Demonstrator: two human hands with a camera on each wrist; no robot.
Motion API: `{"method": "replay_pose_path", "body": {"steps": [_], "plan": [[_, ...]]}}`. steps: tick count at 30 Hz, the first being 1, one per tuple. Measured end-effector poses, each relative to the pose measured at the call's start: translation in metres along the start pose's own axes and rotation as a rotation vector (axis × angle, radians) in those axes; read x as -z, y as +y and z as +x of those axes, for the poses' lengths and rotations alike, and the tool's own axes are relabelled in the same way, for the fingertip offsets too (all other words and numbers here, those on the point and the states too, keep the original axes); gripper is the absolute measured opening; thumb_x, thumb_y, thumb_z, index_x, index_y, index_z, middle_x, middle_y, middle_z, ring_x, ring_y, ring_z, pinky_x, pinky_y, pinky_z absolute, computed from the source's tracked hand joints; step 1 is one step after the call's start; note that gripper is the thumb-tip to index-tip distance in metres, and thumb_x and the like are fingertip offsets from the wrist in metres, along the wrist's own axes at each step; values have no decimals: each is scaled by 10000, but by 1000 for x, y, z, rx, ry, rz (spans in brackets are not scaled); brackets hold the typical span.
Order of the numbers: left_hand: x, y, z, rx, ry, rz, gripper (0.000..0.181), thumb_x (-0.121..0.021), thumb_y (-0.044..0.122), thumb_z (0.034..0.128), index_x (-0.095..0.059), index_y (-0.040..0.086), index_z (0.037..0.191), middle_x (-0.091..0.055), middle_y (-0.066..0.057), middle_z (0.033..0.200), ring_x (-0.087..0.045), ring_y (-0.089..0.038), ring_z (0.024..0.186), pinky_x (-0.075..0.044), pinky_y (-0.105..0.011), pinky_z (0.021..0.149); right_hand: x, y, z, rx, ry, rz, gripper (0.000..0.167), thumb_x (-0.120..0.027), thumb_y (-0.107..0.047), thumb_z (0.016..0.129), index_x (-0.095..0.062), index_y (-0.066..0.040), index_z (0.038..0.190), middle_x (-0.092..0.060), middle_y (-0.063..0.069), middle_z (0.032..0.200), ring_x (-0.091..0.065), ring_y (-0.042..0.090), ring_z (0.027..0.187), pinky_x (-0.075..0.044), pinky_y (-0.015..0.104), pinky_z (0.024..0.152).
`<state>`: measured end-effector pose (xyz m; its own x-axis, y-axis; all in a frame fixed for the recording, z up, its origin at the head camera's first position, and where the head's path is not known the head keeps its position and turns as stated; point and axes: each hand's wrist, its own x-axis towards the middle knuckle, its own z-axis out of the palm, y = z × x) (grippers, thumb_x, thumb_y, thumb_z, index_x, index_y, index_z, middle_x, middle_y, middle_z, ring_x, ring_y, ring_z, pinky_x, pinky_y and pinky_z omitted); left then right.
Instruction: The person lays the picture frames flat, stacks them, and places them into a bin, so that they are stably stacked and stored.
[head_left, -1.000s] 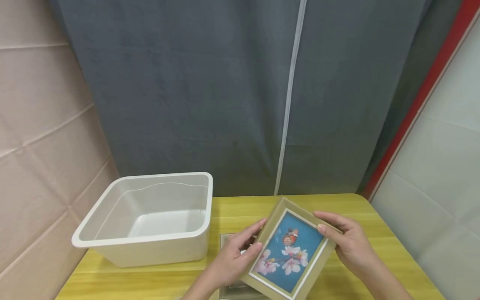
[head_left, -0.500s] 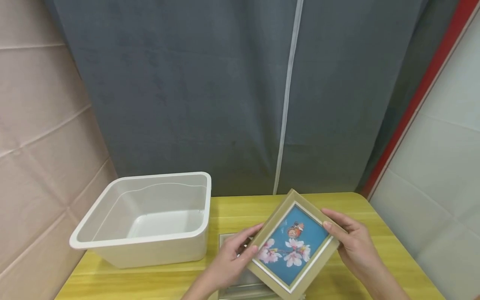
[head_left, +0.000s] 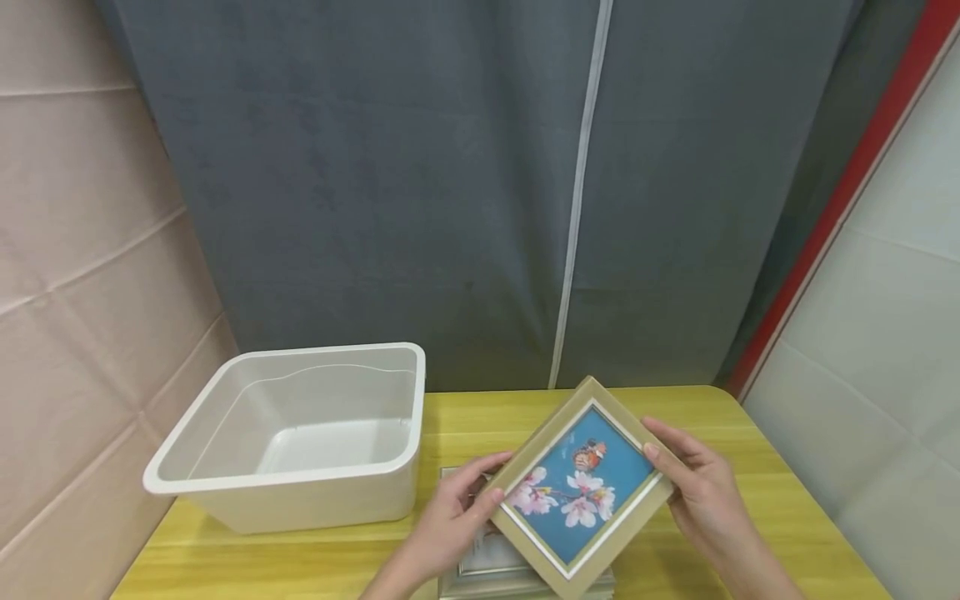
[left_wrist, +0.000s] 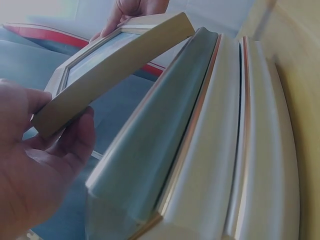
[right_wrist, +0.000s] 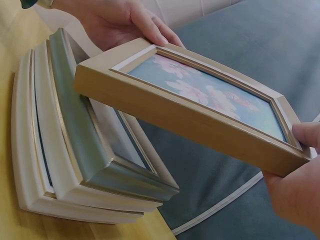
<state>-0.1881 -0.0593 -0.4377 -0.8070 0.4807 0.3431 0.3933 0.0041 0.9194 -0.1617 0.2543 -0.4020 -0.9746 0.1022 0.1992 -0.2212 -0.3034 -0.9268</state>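
Observation:
A gold-brown picture frame (head_left: pixel 585 493) with a white inner edge shows a butterfly and pink blossoms on blue. My left hand (head_left: pixel 442 521) pinches its left edge, thumb on the front. The right hand (head_left: pixel 705 497) grips the opposite edge the same way. Held tilted, the frame is over a stack of several other frames (head_left: pixel 495 579), which it partly hides. In the right wrist view the stack's top frame (right_wrist: pixel 85 135) is grey-green, with cream frames (right_wrist: pixel 50 165) below. The left wrist view shows a gap between the held frame (left_wrist: pixel 95 80) and most of the stack.
A white plastic bin (head_left: pixel 300 481) stands at the left on the yellow wooden table (head_left: pixel 750 433), with nothing visible inside. Behind the table hangs a grey curtain (head_left: pixel 375 208). Pink panels (head_left: pixel 75 250) border the left side, and white panels (head_left: pixel 885 350) the right.
Both hands have turned the held frame clockwise and raised its upper corner slightly over the last second. The left hand has shifted a little left. The bin and stack have not moved.

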Motion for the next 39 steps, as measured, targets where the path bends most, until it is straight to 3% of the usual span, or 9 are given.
{"method": "replay_pose_path", "body": {"steps": [4, 8, 12, 16, 20, 24, 29, 33, 39], "plan": [[-1, -3, 1, 16, 27, -36, 409, -550, 62, 1042, -533, 10, 1448, -621, -218, 1206, -659, -157, 955, -606, -330, 815, -1, 5, -1, 5, 8, -7, 377, -563, 95, 993, -752, -146, 1214, -700, 41, 1113, -730, 179, 898, -602, 307, 773], [-1, -6, 2, 28, 109, -53, 365, -538, 47, 1046, -564, -22, 1403, -601, -243, 1311, -666, -173, 1012, -596, -330, 852, -3, 12, -3, -17, 5, -29, 378, -567, 87, 992, -752, -160, 1210, -730, 35, 1096, -738, 187, 862, -610, 318, 728], [2, -8, 5, 53, 227, -26, 307, -566, 65, 1037, -621, -33, 1323, -648, -224, 1252, -676, -161, 922, -600, -304, 779, -4, 19, -5, -51, -8, -81, 399, -582, 95, 976, -748, -180, 1211, -746, 16, 1125, -741, 209, 894, -612, 343, 741], [6, -7, 11, 118, 308, 6, 266, -596, 75, 1022, -667, -12, 1263, -691, -176, 1106, -649, -136, 799, -579, -270, 670, -1, 24, -7, -71, -58, -143, 420, -593, 103, 960, -708, -152, 1274, -742, 29, 1140, -730, 238, 943, -614, 372, 769], [8, -8, 15, 162, 338, 55, 242, -605, 82, 1018, -692, 18, 1235, -697, -114, 952, -609, -122, 713, -540, -247, 607, 6, 27, -11, -76, -152, -194, 451, -588, 89, 971, -670, -178, 1326, -737, 36, 1143, -724, 243, 969, -613, 387, 784], [8, -12, 15, 171, 345, 96, 234, -605, 105, 1022, -701, 58, 1230, -673, -54, 925, -533, -98, 685, -479, -230, 604, 11, 29, -15, -96, -229, -244, 468, -591, 52, 991, -636, -226, 1364, -725, 74, 1187, -724, 239, 989, -611, 404, 788], [10, -16, 18, 203, 352, 122, 222, -617, 133, 1017, -710, 80, 1212, -566, -13, 796, -450, -101, 646, -418, -230, 594, 13, 30, -17, -157, -257, -287, 470, -609, 6, 997, -598, -210, 1414, -687, 185, 1229, -719, 243, 999, -610, 402, 808], [11, -20, 20, 231, 379, 133, 221, -621, 136, 1012, -707, 64, 1201, -508, -18, 738, -456, -126, 649, -448, -250, 627, 14, 29, -19, -248, -274, -329, 501, -631, -52, 999, -519, -88, 1486, -681, 194, 1215, -705, 222, 1018, -608, 380, 821], [11, -23, 21, 223, 465, 253, 166, -656, 115, 980, -742, 118, 1123, -714, -32, 1003, -607, -173, 890, -532, -303, 792, 14, 33, -22, -346, -299, -390, 647, -649, -125, 1006, -340, 57, 1545, -692, 168, 1179, -694, 220, 1019, -597, 384, 839]]}}
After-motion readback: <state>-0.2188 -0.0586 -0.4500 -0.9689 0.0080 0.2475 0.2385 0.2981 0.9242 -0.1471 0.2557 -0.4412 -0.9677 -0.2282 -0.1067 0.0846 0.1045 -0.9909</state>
